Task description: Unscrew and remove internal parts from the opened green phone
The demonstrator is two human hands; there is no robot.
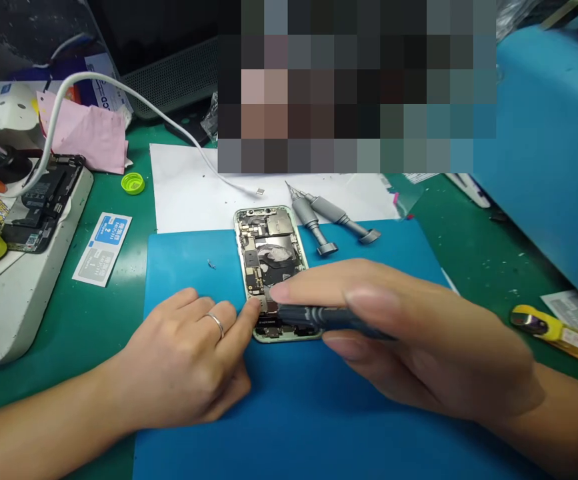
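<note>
An opened phone (276, 257) lies on the blue mat (289, 413), its circuit boards and battery area showing. My left hand (193, 360), with a ring on one finger, touches the lower left part of the phone with the index fingertip; the other fingers are curled in. Over the phone's lower right part, my right hand (409, 327) grips a dark cylindrical tool (313, 316) between thumb and fingers. The tool's tip and what it touches cannot be made out. Two grey screwdrivers (307, 217) rest just beyond the phone.
White paper (183, 193) lies behind the mat, with a white cable (133, 93) arching over it. At left are a second opened device (43, 200) and a green cap (133, 183). A yellow cutter (563, 337) lies at right.
</note>
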